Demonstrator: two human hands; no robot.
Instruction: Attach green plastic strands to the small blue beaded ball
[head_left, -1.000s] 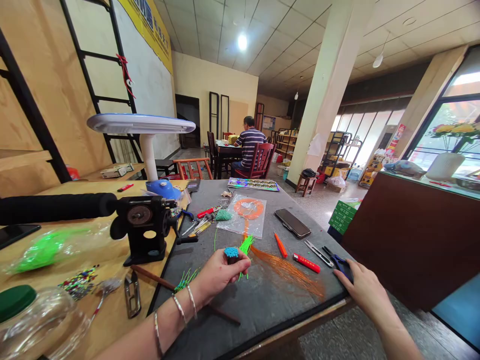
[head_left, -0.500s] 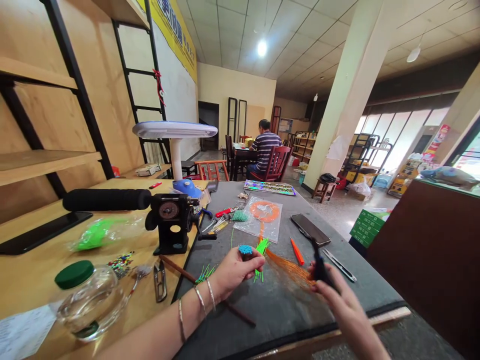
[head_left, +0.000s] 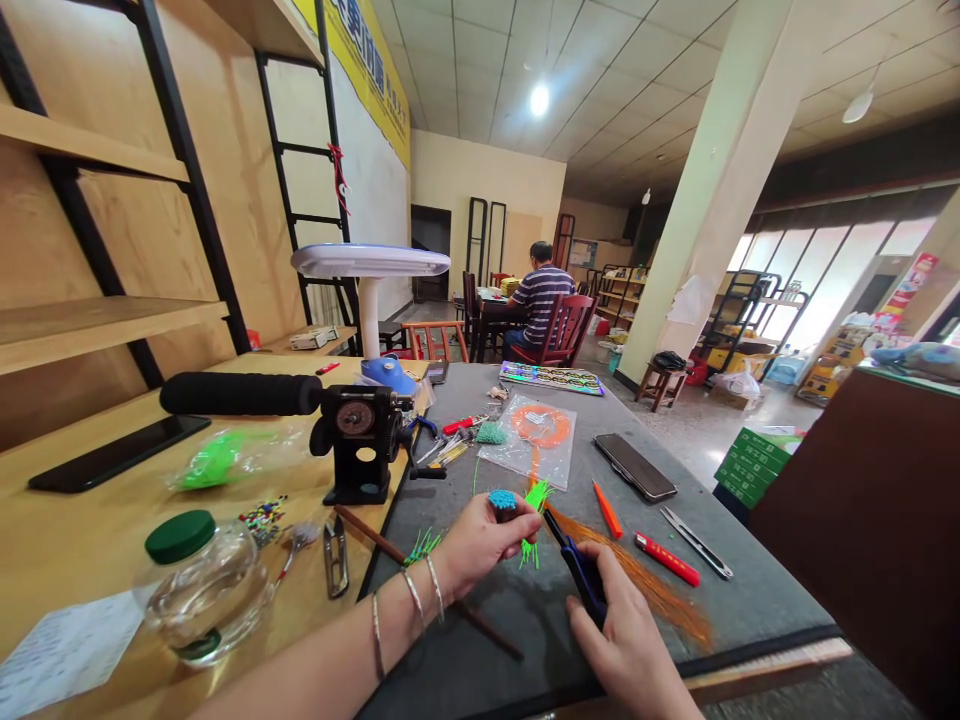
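Note:
My left hand is closed in a pinch above the grey mat. Between its thumb and fingers is a bundle of bright green strands, sticking out above and below the fingertips. A blue bumpy-topped piece with a dark lower part shows at the same fingers; how it is held is partly hidden. My right hand is wrapped around a blue-handled tool with a long black nose, pointing up-left close to the bundle. Whether the nose touches it I cannot tell. Long orange strands trail rightward across the mat.
Around the mat lie a red tube, an orange pen-like stick, thread snips, a phone and a plastic bag with orange coil. Leftward stand a hand-cranked winder and a green-lidded jar. A person sits behind.
My right hand has moved left with the blue-handled tool, toward the bundle, and is off the orange strands, which lie spread out. The red tube has come into sight. The whole view has shifted slightly.

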